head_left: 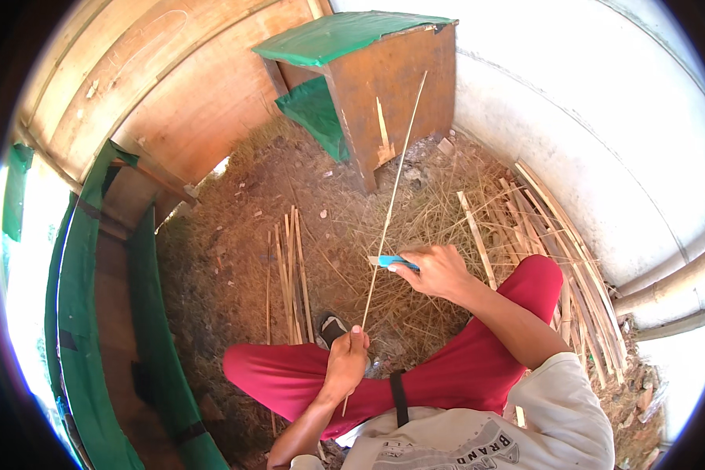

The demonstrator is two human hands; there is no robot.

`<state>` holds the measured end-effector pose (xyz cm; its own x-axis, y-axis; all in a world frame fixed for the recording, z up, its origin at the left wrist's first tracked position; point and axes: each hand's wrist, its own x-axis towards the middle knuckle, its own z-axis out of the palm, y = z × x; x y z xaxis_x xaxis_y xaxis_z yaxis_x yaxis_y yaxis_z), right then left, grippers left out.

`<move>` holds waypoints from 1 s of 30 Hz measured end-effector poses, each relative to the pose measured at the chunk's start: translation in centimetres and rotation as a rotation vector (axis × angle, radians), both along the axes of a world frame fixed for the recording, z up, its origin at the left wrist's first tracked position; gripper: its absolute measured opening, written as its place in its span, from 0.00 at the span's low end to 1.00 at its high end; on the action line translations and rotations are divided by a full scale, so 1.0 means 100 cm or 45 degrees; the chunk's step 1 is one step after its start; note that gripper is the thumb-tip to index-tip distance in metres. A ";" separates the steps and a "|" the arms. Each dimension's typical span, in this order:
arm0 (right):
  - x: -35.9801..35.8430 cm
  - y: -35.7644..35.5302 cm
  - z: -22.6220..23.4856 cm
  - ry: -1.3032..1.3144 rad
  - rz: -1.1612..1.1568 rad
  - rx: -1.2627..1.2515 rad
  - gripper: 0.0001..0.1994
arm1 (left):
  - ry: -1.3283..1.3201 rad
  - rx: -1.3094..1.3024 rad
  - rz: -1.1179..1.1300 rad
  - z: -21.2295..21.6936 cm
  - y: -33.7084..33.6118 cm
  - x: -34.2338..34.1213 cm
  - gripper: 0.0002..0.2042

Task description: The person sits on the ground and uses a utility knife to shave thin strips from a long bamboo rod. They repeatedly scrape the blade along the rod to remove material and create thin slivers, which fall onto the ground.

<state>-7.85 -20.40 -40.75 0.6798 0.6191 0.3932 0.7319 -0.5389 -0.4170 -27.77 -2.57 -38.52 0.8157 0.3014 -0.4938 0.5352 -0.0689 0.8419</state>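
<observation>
A long, thin bamboo strip (400,168) slants up and away from my lap toward the wooden cabinet. My left hand (346,362) is closed round its lower part, thumb on top, and a short end sticks out below the fist. Farther up, my right hand (431,270) grips a blue-handled utility knife (397,262). The knife's blade lies across the strip and appears to touch it; the exact contact is too small to tell. Both my legs, in red trousers (478,341), are bent out to the sides under my hands.
Several cut strips (291,274) lie left of my left hand. A pile of longer bamboo slats (576,274) lies beyond my right knee. Shavings (439,204) cover the ground ahead. The green-topped wooden cabinet (399,86) stands at the back; a green-covered shelf (86,337) runs along the left.
</observation>
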 end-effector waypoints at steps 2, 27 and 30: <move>0.003 -0.001 -0.003 -0.050 -0.033 -0.012 0.19 | -0.012 0.098 -0.045 -0.010 0.004 -0.004 0.25; 0.107 -0.041 -0.033 0.447 -0.723 -0.311 0.27 | 0.652 -0.100 0.039 0.076 0.037 -0.139 0.20; 0.122 -0.043 -0.024 0.539 -0.777 -0.416 0.29 | 0.567 -0.040 0.049 0.079 0.046 -0.149 0.20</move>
<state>4.35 -24.75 -43.19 0.9854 0.1303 -0.1097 0.0852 -0.9347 -0.3451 -42.64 1.98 -30.61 0.5100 0.3063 -0.8038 0.8477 -0.0201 0.5302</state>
